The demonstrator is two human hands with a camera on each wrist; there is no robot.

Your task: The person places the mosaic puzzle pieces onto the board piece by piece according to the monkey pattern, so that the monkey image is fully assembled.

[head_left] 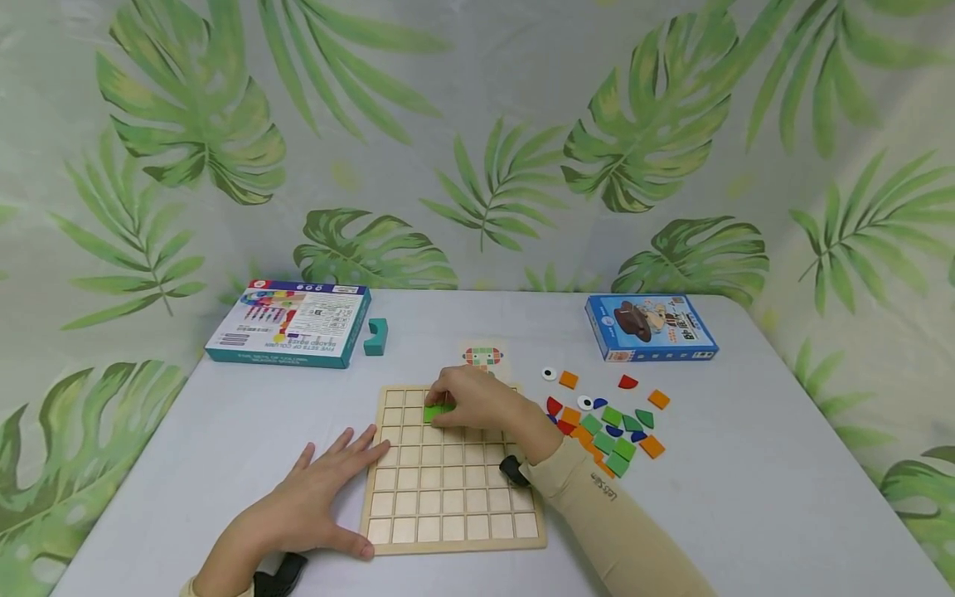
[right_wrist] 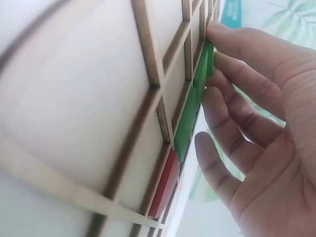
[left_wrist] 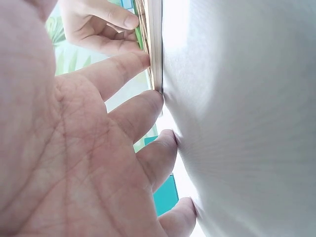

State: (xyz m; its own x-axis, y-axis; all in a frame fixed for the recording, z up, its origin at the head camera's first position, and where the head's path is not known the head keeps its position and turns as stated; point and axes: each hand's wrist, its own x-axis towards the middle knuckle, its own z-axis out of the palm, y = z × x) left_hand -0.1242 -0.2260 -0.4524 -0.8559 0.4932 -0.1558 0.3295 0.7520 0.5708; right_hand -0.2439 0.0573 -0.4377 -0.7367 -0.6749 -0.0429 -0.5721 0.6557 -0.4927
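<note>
Tile [head_left: 430, 412] — right fingers [right_wrist: 247, 81] pinching | green face upward | long axis unclear

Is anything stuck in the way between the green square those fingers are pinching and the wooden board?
Nothing I can see. The right hand pinches the green square right at the wooden board, with no piece showing between them. The loose pieces lie off to the board's right.

The surface [head_left: 753, 497] is covered in what looks like smooth, matt cloth. The grid board [head_left: 458, 547] is made of matt wood. Smooth-faced tiles [head_left: 624, 448] are scattered toward the right edge. Glossy printed card is seen in 2 places: on the teal box [head_left: 313, 327] near the far left corner, on the blue box [head_left: 681, 327] near the far right.
</note>
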